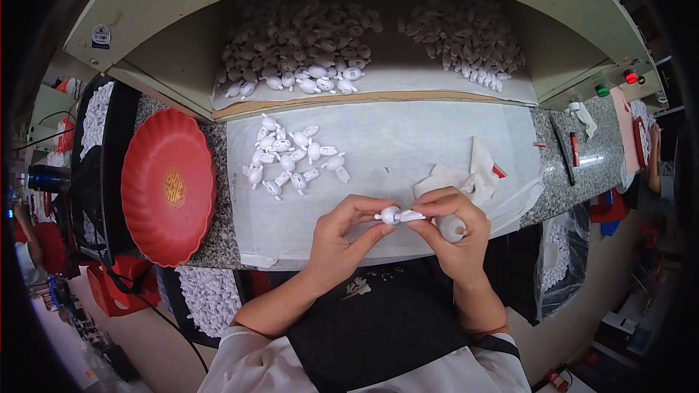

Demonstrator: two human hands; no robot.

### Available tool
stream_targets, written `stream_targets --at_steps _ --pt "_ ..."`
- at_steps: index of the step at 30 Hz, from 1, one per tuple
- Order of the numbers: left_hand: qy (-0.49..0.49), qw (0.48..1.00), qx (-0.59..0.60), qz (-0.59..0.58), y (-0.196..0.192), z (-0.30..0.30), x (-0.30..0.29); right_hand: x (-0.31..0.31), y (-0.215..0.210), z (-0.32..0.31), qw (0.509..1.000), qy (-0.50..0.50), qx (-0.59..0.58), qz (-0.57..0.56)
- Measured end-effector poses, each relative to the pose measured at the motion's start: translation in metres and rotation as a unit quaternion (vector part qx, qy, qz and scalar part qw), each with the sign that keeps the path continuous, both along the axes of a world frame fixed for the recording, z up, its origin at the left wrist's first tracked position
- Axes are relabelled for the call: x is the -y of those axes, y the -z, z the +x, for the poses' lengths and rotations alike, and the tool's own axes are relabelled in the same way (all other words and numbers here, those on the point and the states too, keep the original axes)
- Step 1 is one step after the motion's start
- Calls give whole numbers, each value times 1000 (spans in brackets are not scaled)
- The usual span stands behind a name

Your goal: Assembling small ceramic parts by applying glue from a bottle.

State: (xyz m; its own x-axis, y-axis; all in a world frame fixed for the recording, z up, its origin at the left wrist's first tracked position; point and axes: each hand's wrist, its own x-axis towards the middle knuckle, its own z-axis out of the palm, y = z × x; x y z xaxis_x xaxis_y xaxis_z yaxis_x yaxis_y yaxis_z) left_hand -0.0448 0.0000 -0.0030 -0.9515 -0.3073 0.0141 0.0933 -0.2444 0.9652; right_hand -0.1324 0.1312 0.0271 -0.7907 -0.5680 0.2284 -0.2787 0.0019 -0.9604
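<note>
Both hands meet over the front of a white sheet (408, 145) on the counter. My left hand (342, 236) pinches a small white toy figure (393, 215) between thumb and fingertips. My right hand (451, 229) touches the same figure from the right and also cups a second white rounded piece (451, 227) in its palm. A loose pile of the same white figures (291, 156) lies on the sheet, up and left of my hands. A crumpled white cloth (466, 178) lies just behind my right hand.
A red scalloped plate (169, 185) sits at the left on the granite counter. Under the raised shelf lie two heaps of more figures (298, 47) (466, 36). A black crate (98, 167) stands far left. Pens (568, 149) lie at the right, and a bag of white parts (557, 255) hangs below.
</note>
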Motion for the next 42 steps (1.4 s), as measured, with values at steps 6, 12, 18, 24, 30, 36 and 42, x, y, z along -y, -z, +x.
stream_targets --at_steps 6,12,18,24,30,36,42 --pt "-7 996 11 -85 -3 3 2 0 1 2 1000 -12 -25 12" --pt "-6 977 -36 -209 -12 0 8 -4 7 -2 998 -54 38 -2" --pt "-18 964 -68 -254 -11 -2 8 -3 10 -3 997 -56 56 -20" --pt "-23 958 -77 -275 -11 -3 9 -2 12 -3 997 -51 52 -25" --pt "16 978 -45 -201 -4 -2 13 0 9 -3 996 -57 68 -10" --pt "116 979 44 159 -7 -2 19 5 -2 -1 991 -50 125 6" --pt "161 957 55 236 -9 -1 18 6 0 5 949 -72 294 -88"
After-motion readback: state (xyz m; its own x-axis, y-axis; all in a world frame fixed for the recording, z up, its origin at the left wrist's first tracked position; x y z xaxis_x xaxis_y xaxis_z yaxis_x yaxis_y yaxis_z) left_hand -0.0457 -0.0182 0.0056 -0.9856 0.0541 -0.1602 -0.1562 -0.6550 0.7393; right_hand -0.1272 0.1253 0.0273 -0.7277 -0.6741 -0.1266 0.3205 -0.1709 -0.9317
